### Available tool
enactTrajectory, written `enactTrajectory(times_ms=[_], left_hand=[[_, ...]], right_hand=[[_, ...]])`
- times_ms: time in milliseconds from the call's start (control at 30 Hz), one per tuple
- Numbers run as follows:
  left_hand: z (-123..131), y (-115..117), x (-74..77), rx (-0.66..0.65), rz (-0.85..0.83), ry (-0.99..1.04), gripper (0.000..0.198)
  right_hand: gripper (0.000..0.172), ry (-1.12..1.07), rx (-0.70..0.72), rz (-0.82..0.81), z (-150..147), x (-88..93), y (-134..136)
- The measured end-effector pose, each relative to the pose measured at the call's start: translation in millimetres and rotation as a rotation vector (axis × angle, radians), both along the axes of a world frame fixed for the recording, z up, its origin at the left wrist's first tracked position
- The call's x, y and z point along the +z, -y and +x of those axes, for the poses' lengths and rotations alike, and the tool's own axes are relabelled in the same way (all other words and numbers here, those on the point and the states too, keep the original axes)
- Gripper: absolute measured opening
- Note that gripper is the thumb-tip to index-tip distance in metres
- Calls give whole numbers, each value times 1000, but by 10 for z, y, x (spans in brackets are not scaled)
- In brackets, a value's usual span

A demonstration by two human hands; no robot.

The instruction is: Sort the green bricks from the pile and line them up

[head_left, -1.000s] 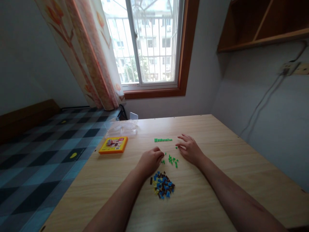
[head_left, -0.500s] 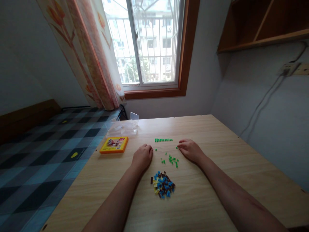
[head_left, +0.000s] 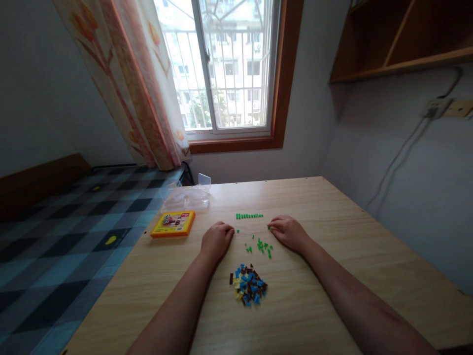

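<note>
My left hand rests on the wooden table with its fingers curled together, beside a single small green brick. Whether anything is inside those fingers is hidden. My right hand has its thumb and fingertips closed on another small green brick at the table surface. Between and beyond the hands runs a row of green bricks. Nearer to me lie loose green bricks, scattered. Closest is a mixed pile of blue, brown and yellow bricks.
An orange and yellow box lies at the table's left edge, with clear plastic trays behind it. A bed with a checked cover stands left of the table. A wooden shelf hangs at the upper right.
The fingers of my right hand have moved slightly left and closed on the green brick that lay at their tips. My left hand has stayed nearly still. The whole view has shifted slightly.
</note>
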State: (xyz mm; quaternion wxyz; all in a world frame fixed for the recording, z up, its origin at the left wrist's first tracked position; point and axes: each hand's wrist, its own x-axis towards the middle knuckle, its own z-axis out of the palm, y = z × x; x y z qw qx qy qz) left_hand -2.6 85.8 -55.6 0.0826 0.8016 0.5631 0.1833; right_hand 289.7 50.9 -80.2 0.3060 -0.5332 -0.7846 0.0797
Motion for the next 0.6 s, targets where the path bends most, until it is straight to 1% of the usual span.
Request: enactTrajectory(times_ms=[133, 233, 400, 600], left_hand=[[-19, 6, 6, -9, 19, 54, 28], [-49, 46, 32, 6, 51, 109, 25], [-73, 98, 65, -26, 39, 45, 19], [-33, 39, 44, 2, 30, -2, 22]], right_hand=[[22, 5, -7, 4, -8, 11, 8], [24, 1, -16, 11, -13, 19, 15], [20, 0, 1, 10, -9, 23, 16], [20, 5, 12, 11, -8, 20, 13]])
